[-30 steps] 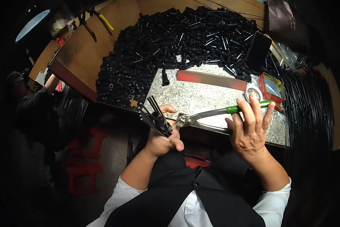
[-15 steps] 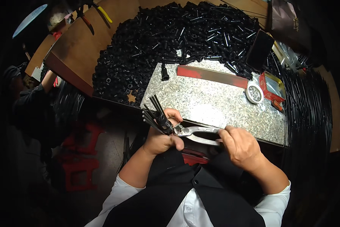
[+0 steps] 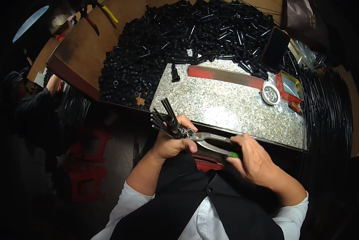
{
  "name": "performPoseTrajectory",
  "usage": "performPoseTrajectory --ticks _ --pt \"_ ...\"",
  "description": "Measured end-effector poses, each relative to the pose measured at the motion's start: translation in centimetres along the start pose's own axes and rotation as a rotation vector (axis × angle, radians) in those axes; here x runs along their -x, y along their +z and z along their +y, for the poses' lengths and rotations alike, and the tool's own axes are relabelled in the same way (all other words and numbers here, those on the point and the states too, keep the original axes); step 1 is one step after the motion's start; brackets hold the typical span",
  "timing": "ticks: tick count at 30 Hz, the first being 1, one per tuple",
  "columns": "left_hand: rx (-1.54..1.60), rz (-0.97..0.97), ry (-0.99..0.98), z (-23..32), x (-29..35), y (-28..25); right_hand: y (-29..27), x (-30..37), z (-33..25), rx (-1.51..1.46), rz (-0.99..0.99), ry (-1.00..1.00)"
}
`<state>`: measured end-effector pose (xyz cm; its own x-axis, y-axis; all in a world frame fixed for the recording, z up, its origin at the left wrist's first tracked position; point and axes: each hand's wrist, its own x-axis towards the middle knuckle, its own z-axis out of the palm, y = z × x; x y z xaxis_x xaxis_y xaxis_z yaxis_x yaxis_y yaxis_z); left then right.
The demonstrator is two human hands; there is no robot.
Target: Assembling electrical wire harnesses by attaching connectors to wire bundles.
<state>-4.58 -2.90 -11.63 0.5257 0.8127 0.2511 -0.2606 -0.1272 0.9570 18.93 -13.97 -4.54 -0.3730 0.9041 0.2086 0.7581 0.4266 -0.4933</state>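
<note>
My left hand (image 3: 168, 147) is closed around a black tubular plastic part (image 3: 172, 125) with several thin dark rods (image 3: 159, 117) fanning out from its far end. Metal pliers (image 3: 197, 137) have their jaws at the near end of this bundle, beside my left thumb; what the jaws touch is too small to make out. My right hand (image 3: 253, 158) grips the pliers' spread handles, one of which has a green tip. Both hands are just off the near edge of a speckled work board (image 3: 243, 116).
Black tubular parts (image 3: 179, 36) are heaped behind the board. On it lie a red-brown bar (image 3: 227, 76), a white bowl (image 3: 270, 94) of small metal pieces and a red tin (image 3: 289, 87). A phone (image 3: 276, 48) leans behind; long black rods (image 3: 327, 108) stand right. A co-worker's arm (image 3: 52, 85) shows left.
The pliers' handles have spread wider, and the green tip has come into view. My right fingers have opened out with them. My left hand keeps its hold on the black part.
</note>
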Motion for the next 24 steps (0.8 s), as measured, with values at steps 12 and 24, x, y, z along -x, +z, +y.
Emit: performPoseTrajectory --ticks 12,24 --pt "-0.055 -0.243 -0.041 1.5 -0.9 0.2 -0.1 1.1 1.7 -1.298 -0.798 0.628" --pt "0.063 -0.242 -0.097 0.9 -0.9 -0.1 0.6 1.9 2.6 -1.664 -0.671 0.791"
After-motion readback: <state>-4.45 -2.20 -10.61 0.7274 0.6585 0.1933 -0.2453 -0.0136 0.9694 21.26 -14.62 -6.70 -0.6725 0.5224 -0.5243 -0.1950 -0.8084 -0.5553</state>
